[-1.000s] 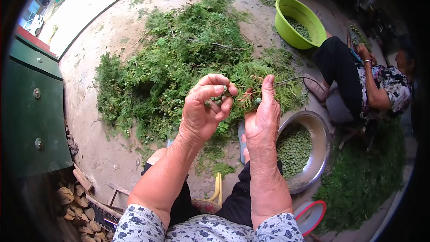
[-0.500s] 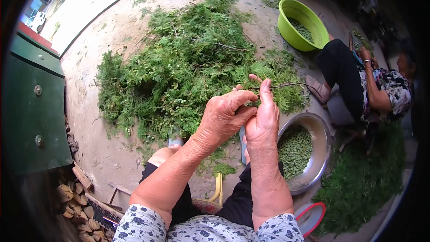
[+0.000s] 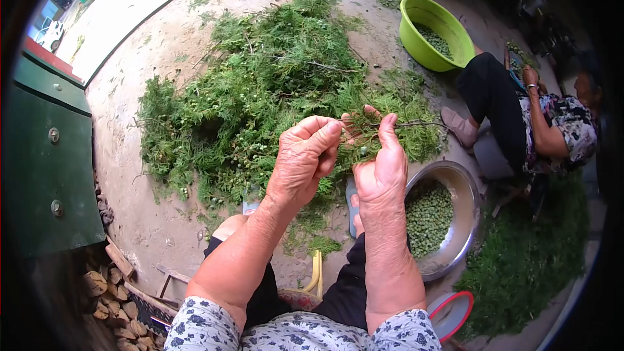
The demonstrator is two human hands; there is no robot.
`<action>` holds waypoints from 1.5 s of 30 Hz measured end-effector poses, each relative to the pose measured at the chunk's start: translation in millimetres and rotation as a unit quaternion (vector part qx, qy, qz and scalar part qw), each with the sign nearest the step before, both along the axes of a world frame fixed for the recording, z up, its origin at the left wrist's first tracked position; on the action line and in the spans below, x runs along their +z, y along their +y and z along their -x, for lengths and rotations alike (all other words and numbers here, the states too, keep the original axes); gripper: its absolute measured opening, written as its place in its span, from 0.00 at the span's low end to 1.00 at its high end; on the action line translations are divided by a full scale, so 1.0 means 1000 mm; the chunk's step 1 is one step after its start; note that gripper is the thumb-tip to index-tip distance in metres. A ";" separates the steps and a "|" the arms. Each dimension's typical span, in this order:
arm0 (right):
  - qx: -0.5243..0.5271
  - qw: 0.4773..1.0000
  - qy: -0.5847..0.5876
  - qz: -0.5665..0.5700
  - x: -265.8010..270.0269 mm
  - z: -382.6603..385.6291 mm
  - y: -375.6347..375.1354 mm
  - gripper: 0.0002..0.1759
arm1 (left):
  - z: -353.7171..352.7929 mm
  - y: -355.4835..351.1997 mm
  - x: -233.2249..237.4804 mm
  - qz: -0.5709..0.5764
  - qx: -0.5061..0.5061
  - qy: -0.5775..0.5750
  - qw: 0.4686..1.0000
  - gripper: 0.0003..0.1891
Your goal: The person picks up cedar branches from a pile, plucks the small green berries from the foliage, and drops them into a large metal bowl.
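Note:
My left hand is closed, thumb and index fingertip pinched together; anything between them is too small to make out. Just right of it, my right hand has its thumb raised and holds a leafy cypress branch, whose bare brown stem sticks out to the right. Its curled fingers are partly hidden. Beyond both hands lies a large heap of cut cypress branches with pale green cones among the leaves. By my right forearm, a steel basin contains many small green cones.
A lime-green basin with cones stands at the far right. Near it sits another person, hands on a sprig. More greenery covers the lower right floor, beside a red-rimmed container. Left are a green metal door and chopped firewood.
My left hand has drawn back to the left, away from my right palm, still pinched. My right hand keeps its place with the branch. The view has shifted slightly.

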State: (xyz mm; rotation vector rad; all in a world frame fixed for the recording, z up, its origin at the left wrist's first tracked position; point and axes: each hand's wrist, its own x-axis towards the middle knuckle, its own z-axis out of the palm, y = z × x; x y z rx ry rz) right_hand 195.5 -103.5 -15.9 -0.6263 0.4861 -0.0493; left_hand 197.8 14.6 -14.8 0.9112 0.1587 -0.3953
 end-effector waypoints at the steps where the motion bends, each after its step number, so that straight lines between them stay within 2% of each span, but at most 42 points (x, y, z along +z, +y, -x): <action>1: 0.003 1.000 -0.003 0.017 0.003 0.000 0.001 0.25 | 0.000 0.001 0.003 0.043 -0.003 0.033 0.999 0.08; 3: -0.002 1.000 0.004 0.019 0.000 -0.001 0.000 0.26 | 0.001 0.001 0.010 0.055 -0.003 0.057 0.997 0.07; 6: -0.012 0.999 -0.011 0.030 -0.003 -0.001 -0.001 0.26 | 0.001 0.002 0.008 0.145 -0.017 0.057 0.988 0.05; 9: -0.021 0.998 -0.031 0.050 -0.002 -0.001 0.000 0.27 | 0.003 0.005 0.009 0.078 -0.073 0.054 0.993 0.07; 11: -0.042 0.998 0.002 0.041 0.005 -0.001 0.002 0.26 | 0.006 0.003 0.007 0.078 -0.095 0.042 0.992 0.09; 13: -0.040 0.998 -0.005 0.049 0.005 -0.002 0.004 0.27 | 0.008 -0.004 0.009 -0.059 -0.084 0.000 0.995 0.10; 14: -0.038 0.998 -0.011 0.056 0.005 -0.002 0.005 0.27 | 0.008 -0.006 0.007 -0.105 -0.056 0.021 0.993 0.09; 18: -0.019 0.998 -0.024 0.058 -0.001 -0.001 0.004 0.27 | 0.010 -0.008 0.002 -0.175 -0.015 -0.036 0.984 0.09; 20: -0.006 0.998 -0.028 0.058 0.000 0.000 0.005 0.28 | 0.011 -0.009 -0.003 -0.272 -0.006 -0.135 0.953 0.10; 25: -0.005 0.999 0.002 0.037 0.005 0.003 0.012 0.27 | 0.013 -0.017 -0.003 -0.344 0.018 -0.181 0.921 0.11; 27: 0.010 0.999 0.000 0.043 0.007 0.004 0.014 0.27 | 0.013 -0.016 -0.001 -0.413 0.019 -0.225 0.882 0.10; 28: 0.010 1.000 -0.008 0.024 0.002 0.004 0.014 0.27 | 0.012 -0.015 -0.003 -0.413 0.018 -0.226 0.882 0.10; 31: 0.011 1.000 -0.010 0.005 0.000 0.003 0.011 0.26 | 0.007 -0.009 -0.004 -0.378 0.017 -0.260 0.889 0.09; 32: 0.018 1.000 -0.009 0.000 0.004 0.004 0.009 0.26 | 0.005 -0.004 0.004 -0.252 -0.017 -0.135 0.958 0.08; 33: 0.017 1.000 -0.009 -0.001 0.004 0.004 0.009 0.26 | 0.004 -0.002 0.009 -0.117 -0.050 -0.005 0.992 0.07; 34: 0.016 1.000 -0.007 0.013 0.005 0.004 0.010 0.26 | 0.003 -0.002 0.006 -0.060 -0.041 0.017 0.997 0.07; 35: 0.015 1.000 -0.006 0.027 0.005 0.003 0.010 0.27 | 0.003 -0.001 0.005 -0.060 -0.042 0.017 0.997 0.07; 37: 0.019 1.000 -0.017 0.000 0.002 0.001 0.006 0.26 | 0.002 0.004 0.004 0.028 -0.051 0.065 0.996 0.09; 39: 0.003 0.999 -0.017 -0.046 0.000 -0.002 -0.003 0.25 | 0.001 0.008 0.009 0.049 -0.059 0.057 0.995 0.10; 41: 0.012 0.999 -0.016 -0.045 0.004 -0.001 -0.004 0.23 | 0.000 0.009 0.009 0.057 -0.030 0.043 0.997 0.10; 43: 0.063 0.998 0.009 0.000 0.008 0.001 -0.003 0.22 | -0.005 0.016 0.002 0.097 -0.028 0.055 0.993 0.11; 45: 0.062 0.998 0.018 0.023 0.006 0.002 0.000 0.21 | -0.008 0.020 0.002 0.180 -0.001 0.046 0.983 0.12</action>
